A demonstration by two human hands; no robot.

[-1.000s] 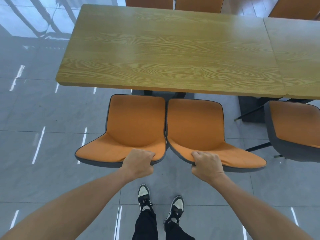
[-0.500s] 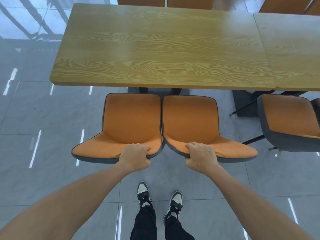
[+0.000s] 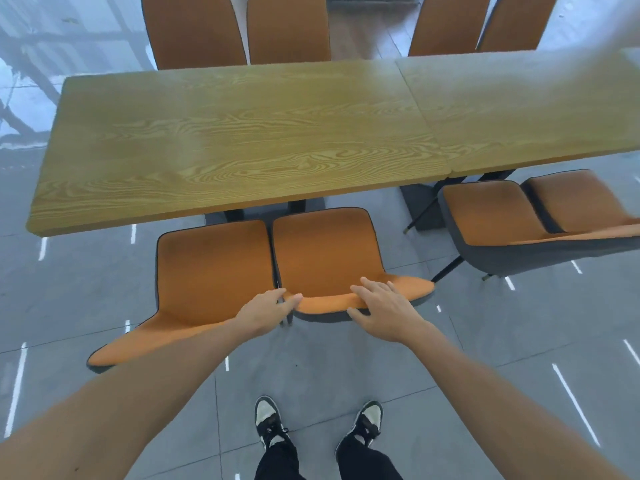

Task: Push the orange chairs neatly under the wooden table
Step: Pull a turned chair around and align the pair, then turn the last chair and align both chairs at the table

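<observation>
Two orange chairs with grey shells stand side by side at the near edge of the wooden table (image 3: 221,140). The seats of the left chair (image 3: 211,271) and the right chair (image 3: 325,251) reach under the tabletop. My left hand (image 3: 266,311) lies on the right end of the left chair's backrest top, its fingertips reaching the right chair's corner; its grip is unclear. On the right chair's backrest top my right hand (image 3: 384,308) rests with fingers spread and the thumb on the near side.
A second wooden table (image 3: 519,109) adjoins on the right, with two more orange chairs (image 3: 495,216) at its near side, one angled outward with black legs. Several orange chairs (image 3: 287,26) stand along the far side. My feet (image 3: 270,424) are on the grey tiled floor.
Both chairs have slid towards the table. My hands have gone from closed fists on the backrests to loosened, stretched fingers, and the left hand has shifted towards the gap between the chairs.
</observation>
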